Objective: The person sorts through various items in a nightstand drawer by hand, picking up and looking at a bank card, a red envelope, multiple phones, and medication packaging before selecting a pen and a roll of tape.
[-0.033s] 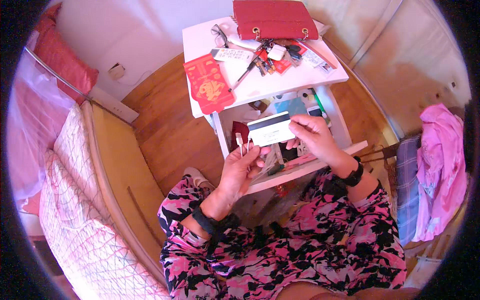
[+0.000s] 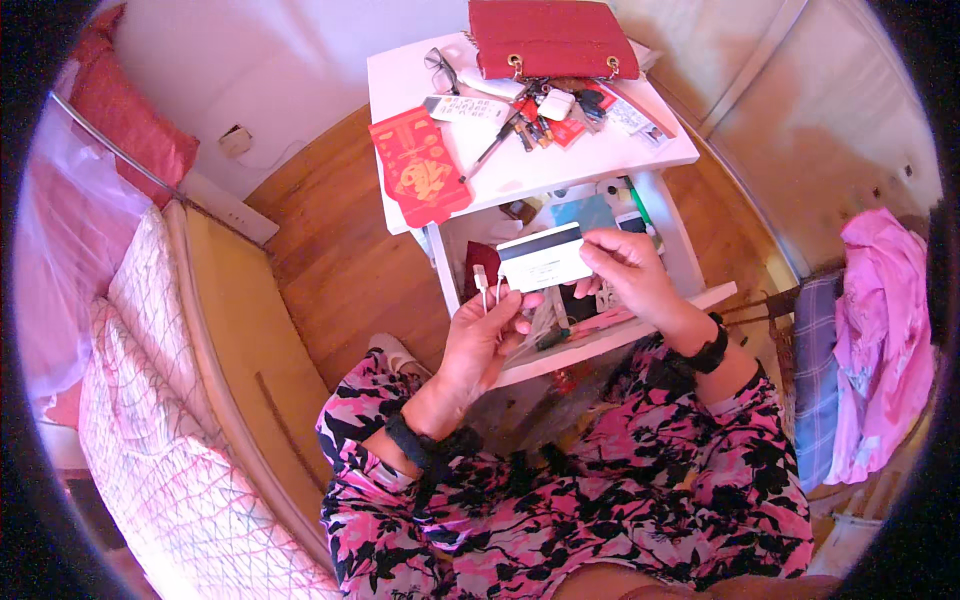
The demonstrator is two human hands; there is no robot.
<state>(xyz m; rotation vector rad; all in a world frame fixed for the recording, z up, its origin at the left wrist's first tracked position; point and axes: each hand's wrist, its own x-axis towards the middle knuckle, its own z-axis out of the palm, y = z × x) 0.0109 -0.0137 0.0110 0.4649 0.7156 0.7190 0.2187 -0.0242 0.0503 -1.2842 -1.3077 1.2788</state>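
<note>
Card (image 2: 540, 262) hangs above the open drawer (image 2: 585, 352), pinched edgewise by the right hand (image 2: 633, 272) — probably to bare its face — while the left hand (image 2: 476, 338) clasps a white cable (image 2: 481, 277).

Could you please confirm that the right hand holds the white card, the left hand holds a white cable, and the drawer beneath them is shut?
Not quite: the drawer is pulled open, as the head view shows. The rest stands: the right hand holds the white card and the left hand holds a white cable.

A crumpled pink cloth (image 2: 878, 340) sits beside blue plaid fabric (image 2: 815, 390).
</note>
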